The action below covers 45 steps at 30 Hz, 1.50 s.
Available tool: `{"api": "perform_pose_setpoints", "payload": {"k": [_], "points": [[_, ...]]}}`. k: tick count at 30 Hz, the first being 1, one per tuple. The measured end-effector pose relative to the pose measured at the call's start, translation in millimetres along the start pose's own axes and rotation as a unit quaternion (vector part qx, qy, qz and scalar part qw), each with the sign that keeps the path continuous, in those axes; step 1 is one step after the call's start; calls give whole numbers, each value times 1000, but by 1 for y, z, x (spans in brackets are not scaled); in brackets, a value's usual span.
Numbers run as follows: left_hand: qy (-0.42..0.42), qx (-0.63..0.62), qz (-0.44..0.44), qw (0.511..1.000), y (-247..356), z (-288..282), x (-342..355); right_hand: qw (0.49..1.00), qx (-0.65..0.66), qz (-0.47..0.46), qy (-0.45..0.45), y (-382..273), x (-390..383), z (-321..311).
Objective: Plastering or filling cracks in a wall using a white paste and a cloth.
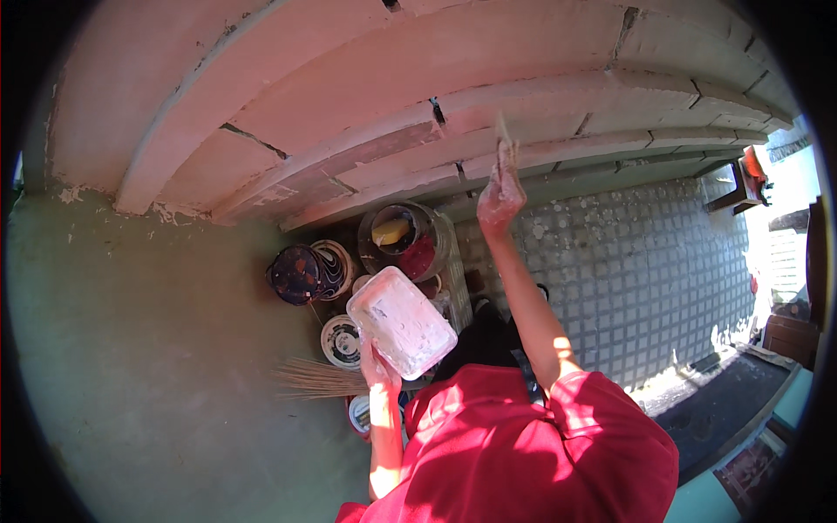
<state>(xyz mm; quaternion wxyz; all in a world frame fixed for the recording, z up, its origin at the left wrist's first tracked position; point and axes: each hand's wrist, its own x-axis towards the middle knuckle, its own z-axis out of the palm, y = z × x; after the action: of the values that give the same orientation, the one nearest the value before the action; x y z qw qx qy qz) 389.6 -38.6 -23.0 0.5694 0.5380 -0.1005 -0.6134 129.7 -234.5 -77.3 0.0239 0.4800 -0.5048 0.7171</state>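
Note:
My left hand (380,368) grips a white rectangular plastic tray (401,321) by its near left side. Pale paste is smeared over the tray's inside. My right hand (501,196) is raised, with its fingers closed around a thin, pale scraper (502,131) that points up at the wall. The scraper is seen nearly edge-on, and I cannot tell whether it touches the surface. Behind it runs a pinkish wall (366,65) with long raised ledges and dark gaps between sections. Pale residue coats my right fingers.
Below the wall stand a large round tub (449,253) holding a yellow sponge (390,231), a dark paint-spattered bucket (296,275) and a white-rimmed bucket (341,342). A twig broom (321,380) lies beside them. Patterned tiles (628,279) cover the floor at right; a dark-topped table (719,418) stands lower right.

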Motion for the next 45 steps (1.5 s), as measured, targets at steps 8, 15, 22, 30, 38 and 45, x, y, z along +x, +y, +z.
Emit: {"api": "perform_pose_setpoints", "payload": {"k": [8,15,22,30,38,45], "points": [[-13,-1,-2,1000,-6,3,4,1000,3,20,-14,8,11,25],[-38,6,1,999,-1,9,7,1000,-5,18,19,-10,10,7],[-69,-25,-12,997,-9,8,8,990,-125,34,57,36,54,-21],[-86,-25,-3,996,-5,13,17,998,26,42,-30,-41,35,-11],[-103,-37,-10,994,-7,19,13,990,-126,39,40,19,63,-9],[-123,-43,-3,991,-4,21,21,996,0,54,-74,-27,11,-1]]}}
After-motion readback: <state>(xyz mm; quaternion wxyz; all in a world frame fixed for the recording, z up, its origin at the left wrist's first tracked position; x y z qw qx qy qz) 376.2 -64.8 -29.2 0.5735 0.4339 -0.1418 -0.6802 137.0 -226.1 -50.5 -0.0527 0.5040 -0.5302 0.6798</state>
